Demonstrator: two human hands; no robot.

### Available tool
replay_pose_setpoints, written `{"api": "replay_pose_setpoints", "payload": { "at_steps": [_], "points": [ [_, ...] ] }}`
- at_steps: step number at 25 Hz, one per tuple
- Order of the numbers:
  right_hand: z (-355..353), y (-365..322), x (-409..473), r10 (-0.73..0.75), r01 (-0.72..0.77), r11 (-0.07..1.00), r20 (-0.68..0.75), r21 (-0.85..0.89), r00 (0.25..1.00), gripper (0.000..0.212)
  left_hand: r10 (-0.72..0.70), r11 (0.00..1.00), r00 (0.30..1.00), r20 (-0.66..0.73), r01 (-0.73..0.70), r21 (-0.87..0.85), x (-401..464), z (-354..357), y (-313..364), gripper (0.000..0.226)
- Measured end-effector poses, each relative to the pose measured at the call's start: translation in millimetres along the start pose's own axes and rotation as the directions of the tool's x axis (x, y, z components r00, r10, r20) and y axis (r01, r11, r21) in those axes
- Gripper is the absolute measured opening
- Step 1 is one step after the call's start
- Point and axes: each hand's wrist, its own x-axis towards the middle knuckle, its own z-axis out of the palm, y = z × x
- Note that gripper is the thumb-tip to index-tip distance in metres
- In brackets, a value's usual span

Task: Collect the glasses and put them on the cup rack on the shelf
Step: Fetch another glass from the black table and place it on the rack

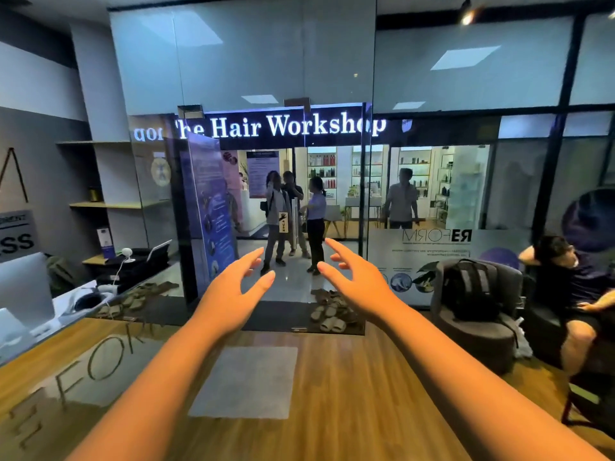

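Observation:
Both my arms reach straight out in front of me over a wooden floor. My left hand (233, 287) is held up with its fingers spread and nothing in it. My right hand (352, 281) is beside it, a little apart, also open and empty, palm turned inward. No glasses and no cup rack show in this view. Wall shelves (106, 205) at the left carry only a small dark pot and a card.
A glass front with a glass door (332, 207) faces me, with people standing outside. Slippers (329, 314) lie on the dark mat. A reception desk (53, 314) is at the left. A grey armchair with a black backpack (466, 291) and a seated person (572, 281) are at the right.

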Motion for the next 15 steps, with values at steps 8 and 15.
{"api": "replay_pose_setpoints", "payload": {
  "at_steps": [8,15],
  "points": [
    [5,109,129,0.04,-0.043,0.998,-0.058,-0.05,0.998,0.066,0.059,0.996,0.995,0.077,-0.054,-0.07,163,96,-74,0.062],
    [0,195,261,0.091,-0.114,0.979,-0.136,-0.167,0.986,0.079,0.18,0.976,0.972,0.151,-0.158,-0.146,339,177,-136,0.064]
  ]
}}
